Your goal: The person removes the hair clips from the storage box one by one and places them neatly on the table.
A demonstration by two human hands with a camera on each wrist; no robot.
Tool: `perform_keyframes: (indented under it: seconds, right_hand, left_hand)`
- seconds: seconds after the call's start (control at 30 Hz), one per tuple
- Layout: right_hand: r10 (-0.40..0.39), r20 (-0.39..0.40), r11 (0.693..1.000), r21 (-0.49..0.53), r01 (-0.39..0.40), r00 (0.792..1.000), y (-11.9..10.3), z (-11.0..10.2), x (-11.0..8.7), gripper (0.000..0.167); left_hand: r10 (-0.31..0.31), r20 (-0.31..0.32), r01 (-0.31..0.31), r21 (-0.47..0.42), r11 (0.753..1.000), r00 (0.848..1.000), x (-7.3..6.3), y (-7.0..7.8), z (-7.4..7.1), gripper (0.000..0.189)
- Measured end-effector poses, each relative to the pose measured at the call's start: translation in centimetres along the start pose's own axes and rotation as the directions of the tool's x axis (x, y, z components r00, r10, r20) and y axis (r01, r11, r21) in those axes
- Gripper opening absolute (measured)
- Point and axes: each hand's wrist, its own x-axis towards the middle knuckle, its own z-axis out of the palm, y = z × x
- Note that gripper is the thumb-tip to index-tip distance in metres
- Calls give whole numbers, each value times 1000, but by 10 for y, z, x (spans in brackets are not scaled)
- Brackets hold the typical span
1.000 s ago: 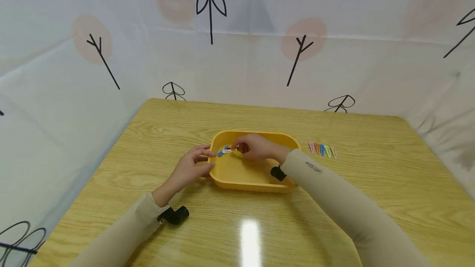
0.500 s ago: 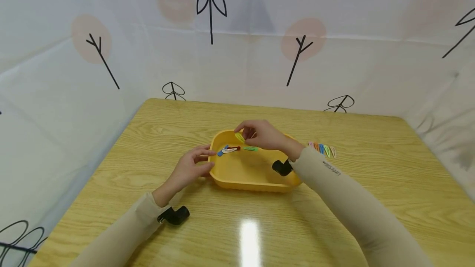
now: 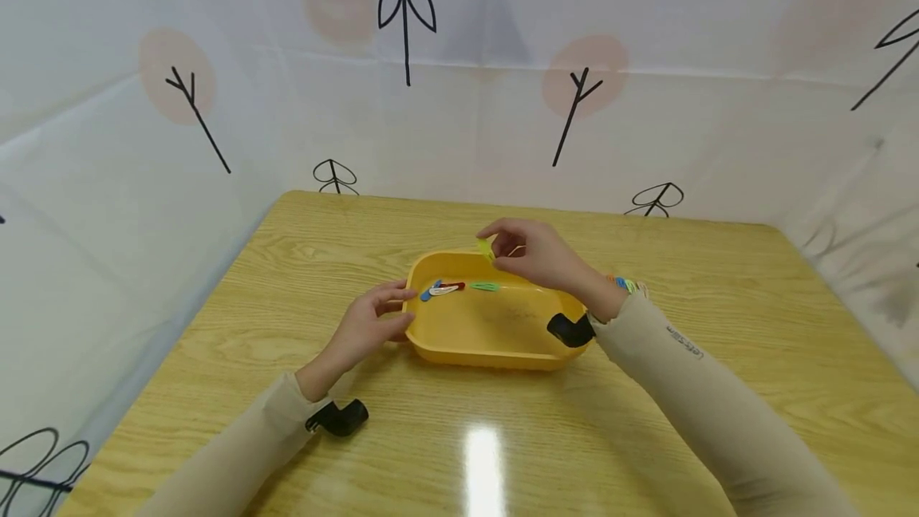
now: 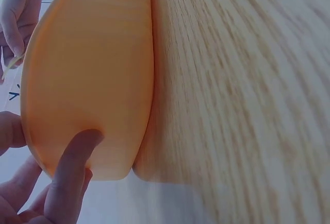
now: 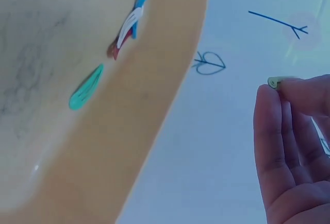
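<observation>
My right hand [image 3: 534, 254] pinches a yellow snap hair clip [image 3: 486, 249] between thumb and fingers, above the far rim of a yellow plastic basin [image 3: 495, 359]. In the right wrist view only the clip's end [image 5: 273, 83] shows at the fingertips. My left hand [image 3: 369, 317] holds the basin's left side, with fingers at the rim and one digit [image 4: 77, 157] against the outer wall. Inside the basin lies a green hair clip [image 3: 484, 287]. To its left, a white clip [image 5: 128, 27], a blue clip [image 5: 140, 1] and a red clip [image 5: 114, 50] overlap.
Several hair clips [image 3: 626, 284] lie in a row on the wooden table [image 3: 718, 325], right of the basin and partly hidden by the right wrist. A white patterned cloth [image 3: 474, 142] hangs behind the table.
My right hand has lifted the yellow clip out of the basin and moved up and to the right, uncovering the green clip. The left hand stays at the basin's side.
</observation>
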Motion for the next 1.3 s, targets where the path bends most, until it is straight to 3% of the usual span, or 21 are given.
perform_keyframes:
  seconds: [0.27, 0.47, 0.93, 1.1, 1.3]
  right_hand:
    - [49, -69, 998, 48, -46, 996, 3, -11, -20, 34]
    - [89, -111, 996, 19, -87, 990, 8, -18, -33, 33]
    - [179, -222, 983, -1, -184, 959, 29, -34, -58, 36]
    - [204, -249, 976, -22, -216, 947, 32, -40, -68, 36]
    - [233, -264, 968, -27, -249, 936, 40, -44, -80, 37]
  left_hand:
    - [-12, 0, 12, -36, 999, 1000, -2, 3, 1, 39]
    - [-39, -4, 38, -69, 997, 999, -1, 2, 3, 38]
    - [-52, -14, 51, -87, 995, 999, -3, 6, 4, 40]
    - [-46, -24, 44, -60, 997, 999, -2, 6, 4, 39]
    - [-15, -6, 14, -90, 996, 1000, -2, 3, 1, 36]
